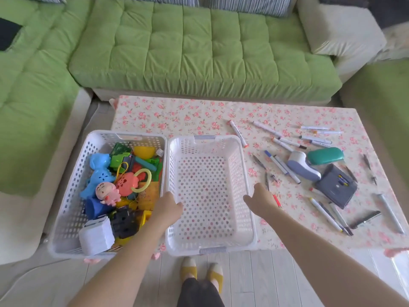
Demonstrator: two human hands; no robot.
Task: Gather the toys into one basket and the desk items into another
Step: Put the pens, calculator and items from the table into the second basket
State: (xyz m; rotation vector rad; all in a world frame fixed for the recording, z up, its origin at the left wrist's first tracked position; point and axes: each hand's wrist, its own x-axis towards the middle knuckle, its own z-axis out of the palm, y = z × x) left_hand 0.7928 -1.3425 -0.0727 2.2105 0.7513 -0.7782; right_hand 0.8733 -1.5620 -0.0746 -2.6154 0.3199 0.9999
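Your forearms sit nearest. L to R: toy basket (66,209), full, on the counter's (177,116) left edge. Left grip (170,204) curls over the left rim of the empty basket (210,196); right grip (263,199) takes the right rim, thumb inside. Basket's long axis runs away from you, handles front & back. Prob. light, stiff but flexy plastic; side rims suit. Pens (281,165) lie scattered right, pointing all ways: thin, prob. rolly, so pinch mid-barrel.
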